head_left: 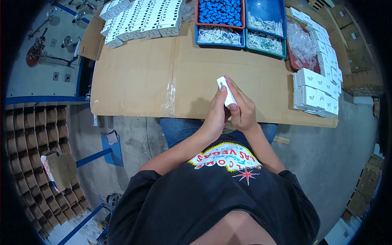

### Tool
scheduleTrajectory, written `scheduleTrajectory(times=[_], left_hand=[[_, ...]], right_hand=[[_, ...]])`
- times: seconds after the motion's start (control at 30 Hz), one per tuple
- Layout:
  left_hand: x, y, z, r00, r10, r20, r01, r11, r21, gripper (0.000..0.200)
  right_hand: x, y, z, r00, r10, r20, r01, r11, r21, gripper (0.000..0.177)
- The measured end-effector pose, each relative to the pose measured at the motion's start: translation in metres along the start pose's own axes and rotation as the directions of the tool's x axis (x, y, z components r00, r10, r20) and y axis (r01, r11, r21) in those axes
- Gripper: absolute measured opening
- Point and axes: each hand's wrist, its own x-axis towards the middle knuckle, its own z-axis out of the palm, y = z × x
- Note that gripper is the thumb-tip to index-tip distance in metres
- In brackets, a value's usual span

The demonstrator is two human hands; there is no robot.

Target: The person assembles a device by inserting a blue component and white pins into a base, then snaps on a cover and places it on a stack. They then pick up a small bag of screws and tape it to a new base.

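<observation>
A small white box (227, 92) with dark print at its far end is held between my two hands, over the front part of the cardboard-covered table. My left hand (215, 109) wraps its left side, the thumb lying along the top. From the right, my right hand (243, 107) closes round the same box, its thumb near the box's near end and its fingers along the far side. The box's underside is hidden by my palms.
Rows of white boxes (143, 20) stand at the table's back left. Trays of blue pieces (219, 12) and white pieces (220, 36) sit at the back, beside a bin of clear plastic bags (302, 45). More white boxes (314, 92) are stacked right. The cardboard tabletop (134, 77) ends at my lap.
</observation>
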Motion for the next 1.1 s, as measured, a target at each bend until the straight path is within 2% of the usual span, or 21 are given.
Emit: scheduleTrajectory(times=[0.13, 0.2, 0.23, 0.27, 0.3, 0.33, 0.37, 0.4, 0.43, 0.5, 0.53, 0.6, 0.73, 0.83, 0.9, 1.1], left_hand=[[0.004, 0.002, -0.005, 0.999, -0.044, 0.026, 0.044, 0.999, -0.004, 0.054], [0.005, 0.007, -0.002, 0.995, -0.076, 0.068, 0.081, 0.994, -0.080, 0.060], [0.008, 0.006, -0.002, 0.995, -0.075, 0.069, 0.080, 0.994, -0.079, 0.060], [0.011, 0.003, -0.003, 0.998, -0.061, 0.025, 0.057, 0.989, 0.138, 0.066], [0.014, -0.001, -0.006, 0.999, -0.040, -0.018, 0.044, 0.936, 0.349, 0.072], [0.023, -0.012, -0.018, 0.999, -0.040, -0.023, 0.045, 0.936, 0.348, 0.072], [0.036, -0.028, -0.037, 0.966, 0.245, 0.078, -0.241, 0.759, 0.604, 0.075], [0.038, -0.028, -0.040, 0.850, 0.462, 0.252, -0.467, 0.441, 0.766, 0.078], [0.039, -0.028, -0.042, 0.850, 0.462, 0.252, -0.467, 0.440, 0.767, 0.078], [0.038, -0.019, -0.042, 0.952, 0.261, 0.158, -0.305, 0.830, 0.467, 0.072], [0.032, -0.008, -0.035, 0.952, 0.261, 0.158, -0.305, 0.830, 0.466, 0.072], [0.019, 0.009, -0.023, 0.998, 0.044, 0.048, -0.051, 0.984, 0.169, 0.067], [0.018, 0.007, -0.022, 0.996, -0.042, 0.075, 0.035, 0.995, 0.090, 0.064], [0.009, 0.009, -0.007, 0.998, -0.064, 0.030, 0.062, 0.995, 0.076, 0.064], [0.008, 0.010, -0.006, 0.999, -0.051, 0.015, 0.050, 0.995, 0.089, 0.064], [0.017, -0.004, -0.008, 0.999, 0.027, -0.042, -0.026, 0.999, 0.025, 0.058]], right_hand=[[0.001, 0.004, 0.000, 0.999, 0.032, 0.006, -0.032, 0.999, 0.001, 0.058], [0.001, 0.000, -0.003, 0.998, 0.057, 0.024, -0.056, 0.998, -0.009, 0.058], [0.002, -0.007, -0.007, 0.932, 0.351, 0.088, -0.362, 0.898, 0.252, 0.058], [0.003, -0.010, -0.009, 0.781, 0.582, 0.225, -0.611, 0.642, 0.463, 0.058], [0.004, -0.007, -0.013, 0.749, 0.601, 0.279, -0.644, 0.562, 0.519, 0.057], [0.005, -0.006, -0.017, 0.748, 0.601, 0.283, -0.646, 0.559, 0.520, 0.057], [0.007, -0.006, -0.020, 0.737, 0.599, 0.313, -0.661, 0.545, 0.515, 0.057], [0.007, -0.006, -0.022, 0.725, 0.598, 0.342, -0.677, 0.531, 0.509, 0.057], [0.006, -0.002, -0.018, 0.726, 0.597, 0.343, -0.677, 0.530, 0.510, 0.057], [0.001, 0.008, -0.011, 0.925, 0.339, 0.172, -0.380, 0.853, 0.358, 0.057], [0.005, 0.003, -0.015, 0.925, 0.340, 0.172, -0.380, 0.853, 0.357, 0.057], [0.016, -0.010, -0.025, 0.955, 0.231, 0.187, -0.268, 0.942, 0.201, 0.065], [0.008, 0.009, -0.024, 0.948, 0.146, 0.284, -0.179, 0.979, 0.093, 0.065], [0.009, 0.006, -0.016, 0.973, 0.130, 0.190, -0.156, 0.980, 0.127, 0.061], [0.012, 0.006, -0.012, 0.992, 0.057, 0.110, -0.069, 0.992, 0.106, 0.058], [0.011, 0.015, 0.003, 0.999, 0.023, 0.041, -0.028, 0.993, 0.115, 0.064]])
